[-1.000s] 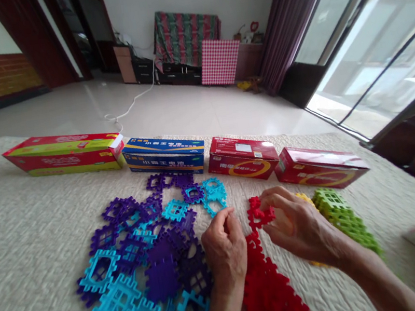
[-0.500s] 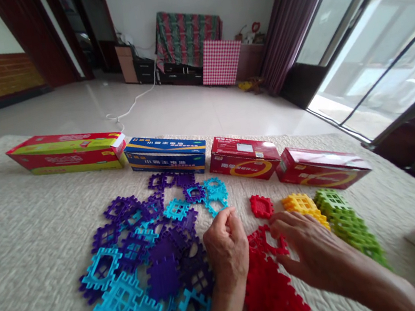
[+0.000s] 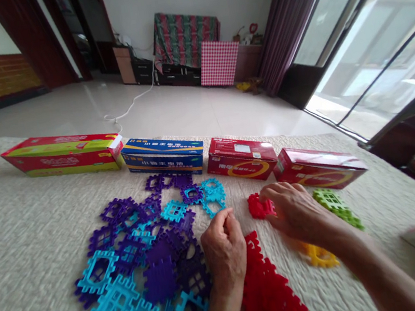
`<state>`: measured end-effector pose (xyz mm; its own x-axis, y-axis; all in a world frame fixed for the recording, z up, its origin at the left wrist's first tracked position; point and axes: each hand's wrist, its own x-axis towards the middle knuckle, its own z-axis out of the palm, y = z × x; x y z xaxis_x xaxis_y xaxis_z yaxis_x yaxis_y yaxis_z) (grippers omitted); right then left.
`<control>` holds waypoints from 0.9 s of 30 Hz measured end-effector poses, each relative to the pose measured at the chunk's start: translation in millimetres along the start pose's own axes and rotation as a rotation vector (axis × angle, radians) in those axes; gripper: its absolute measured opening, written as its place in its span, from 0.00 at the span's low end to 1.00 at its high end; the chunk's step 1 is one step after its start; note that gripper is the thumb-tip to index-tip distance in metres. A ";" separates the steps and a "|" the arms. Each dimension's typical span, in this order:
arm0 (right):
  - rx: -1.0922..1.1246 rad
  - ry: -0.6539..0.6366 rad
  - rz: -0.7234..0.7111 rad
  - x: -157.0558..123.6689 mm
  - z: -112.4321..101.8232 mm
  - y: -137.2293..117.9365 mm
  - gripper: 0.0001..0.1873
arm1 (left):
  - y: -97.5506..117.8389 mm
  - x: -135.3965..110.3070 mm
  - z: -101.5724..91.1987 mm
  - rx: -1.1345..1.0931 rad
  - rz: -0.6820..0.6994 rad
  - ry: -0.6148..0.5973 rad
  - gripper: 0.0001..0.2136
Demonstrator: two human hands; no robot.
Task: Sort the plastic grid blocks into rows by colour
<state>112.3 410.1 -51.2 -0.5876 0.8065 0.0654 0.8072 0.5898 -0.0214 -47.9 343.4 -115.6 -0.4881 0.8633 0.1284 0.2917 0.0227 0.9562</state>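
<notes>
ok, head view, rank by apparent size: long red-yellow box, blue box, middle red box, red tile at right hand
1. long red-yellow box
2. blue box
3. middle red box, close to blue, unsure
4. red tile at right hand, smallest though nearest

The right hand (image 3: 299,212) moved from the middle of the frame up and right of centre, away from the top of the red pile (image 3: 266,293), and its fingertips pinched the red piece (image 3: 259,206) lying alone above that pile. The piece looked thicker than half a second before. The hand came to cover the yellow pieces (image 3: 320,256), which showed only below the wrist, and part of the green pieces (image 3: 336,206).
</notes>
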 end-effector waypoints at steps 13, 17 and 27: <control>0.008 -0.078 -0.044 18.0 17.2 1.5 0.29 | -1.1 2.1 0.1 -0.021 -0.024 0.008 0.14; 0.016 -0.030 -0.073 12.2 13.0 -0.2 0.34 | 0.3 2.9 -0.9 -0.021 -0.032 0.006 0.14; 0.551 0.340 0.090 -103.2 23.7 -73.3 0.22 | -4.3 5.4 -1.6 -0.029 -0.039 0.007 0.14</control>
<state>112.4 284.6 -80.0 -0.3957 0.8493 0.3493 0.6527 0.5277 -0.5437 -53.1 347.2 -118.6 -0.5045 0.8584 0.0927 0.2481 0.0413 0.9679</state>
